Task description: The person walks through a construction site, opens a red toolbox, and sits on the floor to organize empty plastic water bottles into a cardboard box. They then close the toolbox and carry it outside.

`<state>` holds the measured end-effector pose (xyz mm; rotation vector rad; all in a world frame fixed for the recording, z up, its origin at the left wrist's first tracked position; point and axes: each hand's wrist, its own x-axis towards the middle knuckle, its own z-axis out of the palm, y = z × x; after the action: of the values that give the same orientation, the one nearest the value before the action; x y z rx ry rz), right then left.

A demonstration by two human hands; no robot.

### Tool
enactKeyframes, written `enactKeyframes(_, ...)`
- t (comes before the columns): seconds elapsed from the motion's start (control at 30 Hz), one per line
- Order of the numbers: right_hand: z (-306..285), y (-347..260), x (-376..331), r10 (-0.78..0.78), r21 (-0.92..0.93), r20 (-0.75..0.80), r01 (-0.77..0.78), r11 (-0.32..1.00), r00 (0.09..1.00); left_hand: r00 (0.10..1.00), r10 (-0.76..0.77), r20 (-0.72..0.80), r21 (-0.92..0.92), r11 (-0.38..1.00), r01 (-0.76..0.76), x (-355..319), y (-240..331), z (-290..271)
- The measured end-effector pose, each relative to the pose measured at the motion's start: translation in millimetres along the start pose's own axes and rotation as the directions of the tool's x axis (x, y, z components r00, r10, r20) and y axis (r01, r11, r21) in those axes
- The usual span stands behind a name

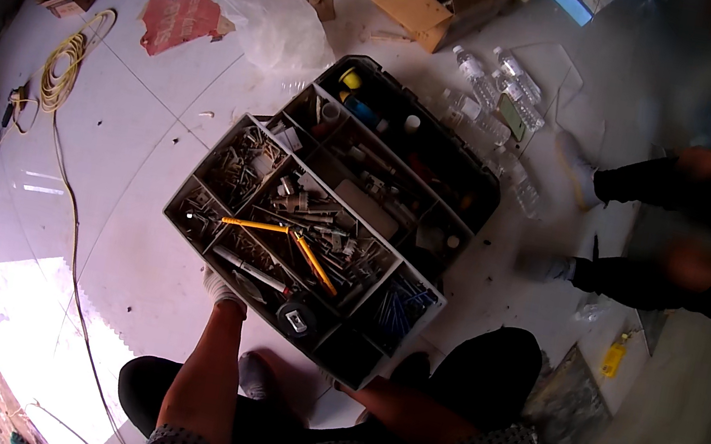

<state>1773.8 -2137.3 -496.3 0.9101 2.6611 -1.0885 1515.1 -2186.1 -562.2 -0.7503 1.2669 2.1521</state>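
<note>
The grey compartment tray (pixel 212 161) sat slantwise in front of the person, against the near side of a black toolbox (pixel 490 184). The left hand (pixel 222 288), in a pale glove, was at the tray's near left edge, its fingers hidden beneath, so how far they were curled could not be told. The right hand (pixel 335 382) was mostly hidden at the tray's near corner; its grip could not be made out either.

Inside the tray, loose screws (pixel 240 166) filled the far left compartment, and mixed metal fittings (pixel 311 207) lay in the middle. A yellow jointed stick (pixel 312 262), perhaps a folding rule, lay bent across the tray's dividers. Nearer the tray's front edge were a white marker (pixel 252 270) and a round black object (pixel 296 319) with a pale label; blue screws (pixel 402 309) occupied a compartment at its right end.

Beyond the tray, past the toolbox, were a clear plastic bag (pixel 278 26) and a cardboard box (pixel 413 6). Clear bottles (pixel 476 77) lay beyond it to the right. Well to the tray's left, a coiled yellow cable (pixel 63 75) lay on the floor (pixel 136 174). Well to its right was another person's leg (pixel 648 183), with a yellow bottle (pixel 614 357) nearer the front.
</note>
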Motion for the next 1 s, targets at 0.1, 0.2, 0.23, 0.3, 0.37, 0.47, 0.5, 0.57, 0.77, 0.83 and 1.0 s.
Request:
enactKeyframes(0.1, 9, 2, 1, 0.013, -0.008, -0.002, -0.013, 1.0, 1.0, 1.0, 0.013, 0.007, 0.005, 1.0, -0.013, -1, 1, 3)
enactKeyframes(0.2, 18, 2, 2, 0.014, -0.019, -0.005, -0.014, 1.0, 1.0, 0.999, 0.05, 0.019, 0.01, 0.999, -0.05, -1, 5, 1)
enactKeyframes(0.23, 22, 2, 4, 0.009, -0.024, -0.005, -0.01, 1.0, 1.0, 0.973, 0.231, 0.027, 0.396, 0.891, -0.223, 1, 10, -3)
enactKeyframes(0.3, 31, -3, 2, 0.002, -0.035, -0.004, -0.002, 0.999, 1.0, 0.96, 0.276, -0.047, 0.307, 0.918, -0.249, 2, 13, -12)
enactKeyframes(0.37, 38, 0, -1, 0.009, -0.061, 0.001, -0.009, 0.998, 1.0, 0.96, 0.279, -0.028, 0.383, 0.89, -0.248, -2, 19, -12)
enactKeyframes(0.47, 46, 1, -4, 0.017, -0.102, 0.013, -0.016, 0.995, 1.0, 0.92, 0.388, -0.056, 0.483, 0.817, -0.315, -15, 24, -5)
enactKeyframes(0.5, 46, -1, -5, 0.016, -0.12, 0.017, -0.014, 0.993, 1.0, 0.919, 0.394, -0.017, 0.471, 0.814, -0.34, -24, 28, -5)
enactKeyframes(0.57, 45, -4, -6, 0.039, -0.182, 0.08, -0.024, 0.983, 0.996, 0.919, 0.395, 0.003, 0.471, 0.81, -0.349, -29, 32, -10)
enactKeyframes(0.77, 18, -28, -20, 0.147, -0.158, 0.257, -0.109, 0.981, 0.955, 0.913, 0.408, 0.027, 0.486, 0.792, -0.369, -36, 39, -18)
enactKeyframes(0.83, 6, -33, -21, 0.062, -0.135, 0.296, -0.023, 0.991, 0.953, 0.928, 0.373, 0.001, 0.447, 0.83, -0.334, -26, 38, -25)
enactKeyframes(1.0, -150, -93, -37, -0.443, 0.074, 0.367, 0.45, 0.89, 0.818, 0.922, 0.381, -0.066, 0.455, 0.834, -0.312, -30, 41, -32)
